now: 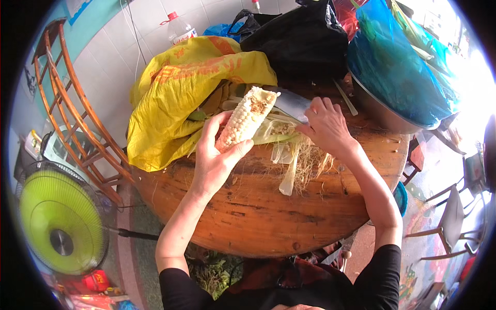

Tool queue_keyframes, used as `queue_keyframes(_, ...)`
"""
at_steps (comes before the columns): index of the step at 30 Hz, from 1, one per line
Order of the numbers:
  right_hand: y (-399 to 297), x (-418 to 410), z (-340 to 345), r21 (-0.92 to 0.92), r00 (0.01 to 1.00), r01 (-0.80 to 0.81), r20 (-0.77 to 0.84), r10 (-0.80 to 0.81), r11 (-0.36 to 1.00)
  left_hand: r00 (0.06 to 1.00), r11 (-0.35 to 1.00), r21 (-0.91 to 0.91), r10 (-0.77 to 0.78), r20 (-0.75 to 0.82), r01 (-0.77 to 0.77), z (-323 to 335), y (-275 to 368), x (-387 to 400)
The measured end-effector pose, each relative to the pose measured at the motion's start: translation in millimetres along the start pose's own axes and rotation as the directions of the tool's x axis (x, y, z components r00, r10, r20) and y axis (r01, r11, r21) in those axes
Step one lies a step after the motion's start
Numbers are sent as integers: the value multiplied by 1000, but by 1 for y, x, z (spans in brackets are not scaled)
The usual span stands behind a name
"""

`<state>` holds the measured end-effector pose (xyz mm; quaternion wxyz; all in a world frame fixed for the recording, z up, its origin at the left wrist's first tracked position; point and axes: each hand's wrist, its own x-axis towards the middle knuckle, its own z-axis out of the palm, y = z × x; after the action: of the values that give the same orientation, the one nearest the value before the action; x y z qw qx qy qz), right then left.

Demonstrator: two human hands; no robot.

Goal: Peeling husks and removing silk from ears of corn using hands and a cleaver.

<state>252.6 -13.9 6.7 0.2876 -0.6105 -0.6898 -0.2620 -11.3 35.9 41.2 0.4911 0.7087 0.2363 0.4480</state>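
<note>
My left hand (219, 153) grips an ear of pale corn (243, 122) by its lower end, tilted up to the right. Near its top the kernels are broken and a brown patch shows. To the right, my right hand (327, 122) is closed on a knife, its handle mostly hidden by the fingers. The wide metal knife blade (290, 104) points left, its tip close to the top of the ear. Below the blade, pale green husks (267, 133) and a tangle of brown corn silk (306, 168) lie on the round wooden table (248, 209).
A yellow plastic bag (170, 112) lies open at the table's left. Behind stand a black bag (298, 42) and a plastic bottle (180, 29). A metal basin (381, 112) with a blue bag (391, 73) is at right. A green fan (58, 221) and wooden rack (77, 108) stand left.
</note>
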Motion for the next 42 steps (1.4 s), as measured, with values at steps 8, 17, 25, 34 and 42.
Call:
queue_keyframes(8,-35,30,-18,849,920,-365,266,287,383,965,891,373,258,52,-258,3,-10,8)
queue_keyframes(17,-24,29,-8,894,862,-447,437,257,-21,981,961,-203,-174,88,189,-5,-15,4)
queue_keyframes(25,-34,11,17,854,806,-520,481,344,25,892,815,-379,-340,299,438,-8,-35,3)
queue_keyframes(34,-43,13,0,755,791,-611,597,135,240,848,734,-432,-406,339,524,-11,-34,2)
queue_keyframes(42,-38,10,-2,812,830,-528,430,356,249,873,678,-552,-396,283,486,-13,-45,5)
